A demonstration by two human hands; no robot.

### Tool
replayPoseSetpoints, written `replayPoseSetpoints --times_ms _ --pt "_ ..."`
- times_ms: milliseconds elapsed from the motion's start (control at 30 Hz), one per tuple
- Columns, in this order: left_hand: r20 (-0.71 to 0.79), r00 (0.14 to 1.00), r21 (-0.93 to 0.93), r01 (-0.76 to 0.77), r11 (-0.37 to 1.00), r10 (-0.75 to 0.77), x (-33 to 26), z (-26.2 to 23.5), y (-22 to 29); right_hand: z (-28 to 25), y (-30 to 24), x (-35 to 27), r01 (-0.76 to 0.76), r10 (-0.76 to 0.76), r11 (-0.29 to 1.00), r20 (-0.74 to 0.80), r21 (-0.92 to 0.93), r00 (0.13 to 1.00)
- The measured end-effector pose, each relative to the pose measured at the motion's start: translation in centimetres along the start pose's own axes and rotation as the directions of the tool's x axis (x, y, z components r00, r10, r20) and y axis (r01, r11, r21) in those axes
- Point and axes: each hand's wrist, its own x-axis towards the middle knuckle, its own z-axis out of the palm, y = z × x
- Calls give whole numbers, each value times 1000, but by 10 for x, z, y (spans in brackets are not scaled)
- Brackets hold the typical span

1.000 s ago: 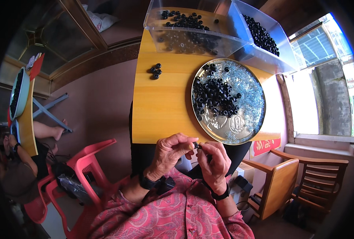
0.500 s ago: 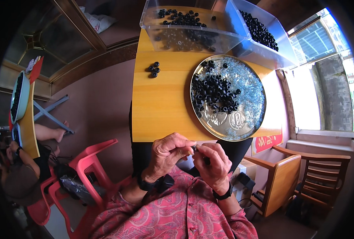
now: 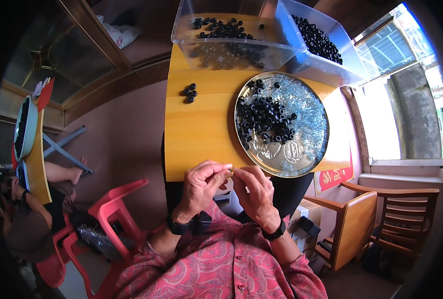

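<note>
My left hand [image 3: 200, 185] and my right hand [image 3: 255, 193] meet just off the near edge of the wooden table [image 3: 196, 137], fingertips pinched together. Between them shows a tiny dark thing, too small and covered to name. Past my right hand, a round metal tray [image 3: 277, 163] lies on the table's right part. It holds a heap of black ring-shaped pieces [image 3: 266, 118] on its left and a spread of tiny clear-blue beads [image 3: 312, 117] on its right. A few more black pieces [image 3: 189, 93] sit together on the bare wood at left.
Two clear plastic boxes [image 3: 241, 45] [image 3: 326, 71] with black pieces stand at the table's far side. On the left, another person [image 3: 32, 231] is at a second table with a pale bowl [image 3: 28, 127]. A red plastic stool [image 3: 113, 214] and wooden chair [image 3: 403, 219] flank me.
My hands, still together, have shifted slightly left and up in the picture. The black piece seen under my right fingers earlier no longer shows. The whole view has shifted a little.
</note>
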Motion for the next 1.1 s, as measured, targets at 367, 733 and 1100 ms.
replayPoseSetpoints --times_ms 367,733,1100 --pt "-96 964 459 -178 871 247 25 -17 -15 48 15 15 -110 106 987 -43 -113 993" --pt "-46 930 614 -262 744 366 34 -13 -22 59 19 22 -225 216 970 -94 -94 972" --pt "-13 892 668 -329 668 452 31 -5 -26 54 17 28 -278 277 960 -70 -14 958"
